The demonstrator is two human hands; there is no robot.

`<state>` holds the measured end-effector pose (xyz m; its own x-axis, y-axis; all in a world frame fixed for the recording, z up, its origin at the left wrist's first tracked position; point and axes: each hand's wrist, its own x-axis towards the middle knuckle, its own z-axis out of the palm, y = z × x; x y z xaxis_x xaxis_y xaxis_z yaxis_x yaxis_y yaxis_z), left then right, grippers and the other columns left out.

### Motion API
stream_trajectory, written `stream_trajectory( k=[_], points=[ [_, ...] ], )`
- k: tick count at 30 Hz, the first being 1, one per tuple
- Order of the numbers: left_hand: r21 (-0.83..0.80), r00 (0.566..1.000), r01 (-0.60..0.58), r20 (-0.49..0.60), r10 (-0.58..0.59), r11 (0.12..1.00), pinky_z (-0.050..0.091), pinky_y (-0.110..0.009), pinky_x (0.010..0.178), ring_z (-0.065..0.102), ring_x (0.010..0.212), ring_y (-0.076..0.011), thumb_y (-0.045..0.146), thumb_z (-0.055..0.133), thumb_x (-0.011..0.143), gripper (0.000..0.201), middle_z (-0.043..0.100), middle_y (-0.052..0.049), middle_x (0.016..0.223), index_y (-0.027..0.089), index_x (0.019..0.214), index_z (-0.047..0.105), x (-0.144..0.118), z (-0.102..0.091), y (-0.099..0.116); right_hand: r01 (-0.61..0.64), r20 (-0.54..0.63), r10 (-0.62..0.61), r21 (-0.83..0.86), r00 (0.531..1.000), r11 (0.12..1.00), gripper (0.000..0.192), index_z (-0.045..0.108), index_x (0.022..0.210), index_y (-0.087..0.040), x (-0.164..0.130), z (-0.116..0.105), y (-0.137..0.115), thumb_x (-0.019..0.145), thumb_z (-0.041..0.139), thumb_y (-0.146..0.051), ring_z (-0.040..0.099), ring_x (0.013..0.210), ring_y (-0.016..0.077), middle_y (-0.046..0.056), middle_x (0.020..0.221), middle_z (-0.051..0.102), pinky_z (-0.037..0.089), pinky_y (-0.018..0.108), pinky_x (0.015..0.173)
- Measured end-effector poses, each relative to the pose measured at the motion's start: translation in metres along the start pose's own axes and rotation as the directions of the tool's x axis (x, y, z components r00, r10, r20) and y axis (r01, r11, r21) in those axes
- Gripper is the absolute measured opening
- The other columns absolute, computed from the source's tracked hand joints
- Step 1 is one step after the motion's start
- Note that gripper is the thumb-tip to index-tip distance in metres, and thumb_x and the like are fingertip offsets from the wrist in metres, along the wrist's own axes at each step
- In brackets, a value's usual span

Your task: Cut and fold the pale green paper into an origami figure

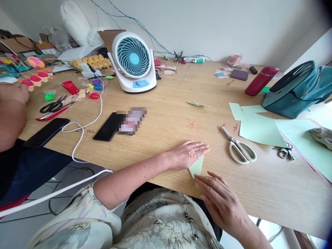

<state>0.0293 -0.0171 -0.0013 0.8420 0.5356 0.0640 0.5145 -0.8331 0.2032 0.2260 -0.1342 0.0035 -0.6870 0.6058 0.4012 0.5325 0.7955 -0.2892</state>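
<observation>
A small folded piece of pale green paper (pixel 196 168) lies near the table's front edge. My left hand (pixel 188 154) rests flat across its upper part, fingers stretched out to the right and covering much of it. At the paper's lower tip is my right hand (pixel 218 197), its fingers loosely extended and the fingertips beside or touching the edge; I cannot tell whether they press on it. White-handled scissors (pixel 240 148) lie to the right, blades slightly apart. Farther right are larger sheets of green paper (pixel 259 129).
A white and blue fan (pixel 135 62) stands at the back. Phones (pixel 110 126) and a white cable (pixel 100 109) lie left of my hands. A red flask (pixel 261 80) and a teal bag (pixel 293 91) stand at right. Another person's arm (pixel 11 114) rests at far left.
</observation>
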Motion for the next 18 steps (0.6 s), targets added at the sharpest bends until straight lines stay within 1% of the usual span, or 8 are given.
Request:
stream_trajectory(
  k=[2,4,7,9,11,14,18],
  points=[
    [0.003,1.000,-0.007,-0.013,0.007,1.000,0.019,-0.036,0.119,0.022,0.147,-0.0171,0.023,0.026,0.101,0.051,0.030,-0.004,0.158,0.016,0.152,0.026,0.000,0.001,0.000,-0.104,-0.050,0.103,-0.012,0.993,0.995,0.037,0.054,0.132,-0.013,0.007,0.005,0.003,0.096,0.046,-0.014,0.060,0.114,0.0239,0.015,0.128,0.063,0.047,0.045,0.102],
    [-0.004,1.000,-0.009,-0.020,0.009,1.000,0.020,-0.037,0.118,0.023,0.147,-0.0174,0.024,0.025,0.102,0.050,0.030,-0.005,0.158,0.014,0.151,0.027,-0.001,0.001,0.000,-0.154,-0.040,0.152,-0.044,0.987,0.987,0.040,0.051,0.137,-0.014,0.013,0.010,0.006,0.097,0.044,-0.016,0.058,0.116,0.0257,0.016,0.130,0.060,0.049,0.045,0.099],
    [-0.029,1.000,-0.008,-0.014,0.007,1.000,0.020,-0.036,0.119,0.022,0.147,-0.0172,0.026,0.024,0.102,0.050,0.030,-0.004,0.158,0.013,0.151,0.028,-0.001,0.000,0.000,-0.137,0.033,0.142,-0.108,0.989,0.985,0.050,0.040,0.146,-0.013,0.016,0.016,0.006,0.097,0.044,-0.023,0.052,0.124,0.0283,0.018,0.137,0.054,0.045,0.048,0.103],
    [-0.042,1.000,-0.006,-0.009,0.005,0.999,0.019,-0.036,0.119,0.022,0.147,-0.0170,0.024,0.024,0.102,0.050,0.029,-0.004,0.158,0.014,0.151,0.027,0.000,0.000,0.000,-0.105,0.075,0.117,-0.151,0.990,0.983,0.056,0.034,0.149,-0.010,0.015,0.018,0.003,0.097,0.046,-0.028,0.047,0.129,0.0296,0.020,0.143,0.048,0.042,0.049,0.107],
    [-0.051,1.000,-0.001,-0.006,0.001,0.999,0.018,-0.036,0.119,0.022,0.147,-0.0168,0.022,0.025,0.101,0.051,0.029,-0.004,0.158,0.014,0.151,0.027,0.000,-0.001,0.000,-0.099,0.102,0.122,-0.201,0.987,0.975,0.061,0.031,0.150,-0.008,0.012,0.019,-0.001,0.097,0.047,-0.035,0.045,0.131,0.0308,0.021,0.148,0.042,0.039,0.050,0.109],
    [-0.062,1.000,0.008,0.010,-0.007,0.998,0.019,-0.037,0.119,0.022,0.148,-0.0169,0.021,0.027,0.100,0.051,0.030,-0.004,0.158,0.016,0.151,0.027,0.000,-0.004,0.001,-0.110,0.115,0.146,-0.269,0.983,0.957,0.067,0.030,0.151,-0.007,0.009,0.022,-0.007,0.096,0.047,-0.042,0.042,0.133,0.0326,0.022,0.151,0.037,0.037,0.051,0.110],
    [-0.062,0.999,0.021,0.030,-0.019,0.998,0.018,-0.037,0.119,0.020,0.148,-0.0169,0.021,0.027,0.100,0.052,0.029,-0.003,0.158,0.017,0.151,0.028,0.000,-0.005,0.002,-0.101,0.103,0.141,-0.322,0.985,0.941,0.065,0.038,0.146,-0.005,0.007,0.026,-0.011,0.096,0.047,-0.046,0.039,0.136,0.0338,0.024,0.151,0.037,0.036,0.051,0.110]
  ],
)
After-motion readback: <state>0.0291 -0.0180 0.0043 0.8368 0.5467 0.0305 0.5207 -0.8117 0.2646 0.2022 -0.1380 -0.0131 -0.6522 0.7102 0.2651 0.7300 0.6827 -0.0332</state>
